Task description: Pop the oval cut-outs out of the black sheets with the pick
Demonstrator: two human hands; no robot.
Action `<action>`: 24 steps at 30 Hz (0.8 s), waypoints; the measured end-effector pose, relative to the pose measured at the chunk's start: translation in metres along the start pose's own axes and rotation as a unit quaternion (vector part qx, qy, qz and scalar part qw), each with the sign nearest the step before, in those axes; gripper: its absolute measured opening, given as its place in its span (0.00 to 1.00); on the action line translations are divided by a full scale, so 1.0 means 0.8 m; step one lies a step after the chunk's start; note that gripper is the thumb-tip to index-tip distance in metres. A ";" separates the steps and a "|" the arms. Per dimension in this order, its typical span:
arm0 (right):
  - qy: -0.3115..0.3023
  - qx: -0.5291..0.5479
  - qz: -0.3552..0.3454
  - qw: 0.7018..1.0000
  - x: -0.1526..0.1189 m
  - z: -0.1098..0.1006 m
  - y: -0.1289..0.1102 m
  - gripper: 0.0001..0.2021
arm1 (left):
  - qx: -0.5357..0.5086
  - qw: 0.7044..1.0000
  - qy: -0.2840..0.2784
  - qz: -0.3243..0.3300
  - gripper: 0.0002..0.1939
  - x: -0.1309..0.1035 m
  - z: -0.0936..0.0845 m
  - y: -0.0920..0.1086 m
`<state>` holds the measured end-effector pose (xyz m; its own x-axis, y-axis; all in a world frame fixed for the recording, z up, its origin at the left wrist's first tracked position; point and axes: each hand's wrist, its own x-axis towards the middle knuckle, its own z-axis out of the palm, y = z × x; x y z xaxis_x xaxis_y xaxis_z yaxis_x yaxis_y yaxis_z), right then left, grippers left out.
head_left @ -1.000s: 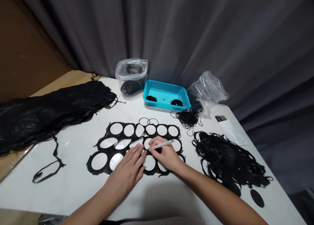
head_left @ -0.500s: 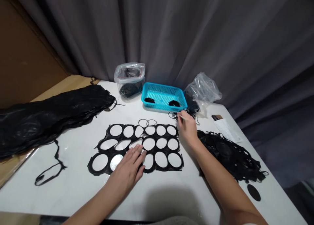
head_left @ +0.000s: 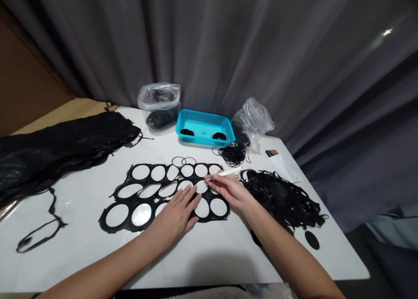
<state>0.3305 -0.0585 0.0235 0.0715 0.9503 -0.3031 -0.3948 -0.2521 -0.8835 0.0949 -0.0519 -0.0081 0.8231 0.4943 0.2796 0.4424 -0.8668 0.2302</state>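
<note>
A black rubber-like sheet with rows of round holes (head_left: 145, 202) lies flat on the white table. My left hand (head_left: 178, 212) rests palm down on its lower middle, fingers stretched out and holding nothing. Over the sheet's right side, my right hand (head_left: 230, 190) grips a white pen-like tool (head_left: 230, 172) with a dark tip pointing left. Whether the tip touches the sheet I cannot tell. Two thin black rings (head_left: 183, 161) overlap at the sheet's top edge. Beyond my right hand lies a pile of thin black rings (head_left: 233, 154).
A blue basket (head_left: 205, 116) with two black bundles stands at the back, between clear plastic bags (head_left: 159, 103). Tangled black scrap (head_left: 284, 199) heaps at the right, near a black disc (head_left: 312, 240) and a phone (head_left: 271, 152) partly under paper. Stacked black sheets (head_left: 65, 146) lie left.
My right hand has come back from the ring pile to the sheet's right side, the white tool in it. My left hand has shifted slightly right along the sheet. The view has turned right.
</note>
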 end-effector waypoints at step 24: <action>-0.102 -0.452 -0.199 0.863 -0.019 0.005 0.019 0.06 | 0.006 0.997 -0.046 0.055 0.27 -0.015 -0.016 0.016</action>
<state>0.3198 -0.0764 0.0159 -0.1621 0.9837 0.0773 0.5074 0.1503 -0.8485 0.0862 -0.0684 0.0033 0.8955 0.3894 0.2154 0.3522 -0.9161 0.1917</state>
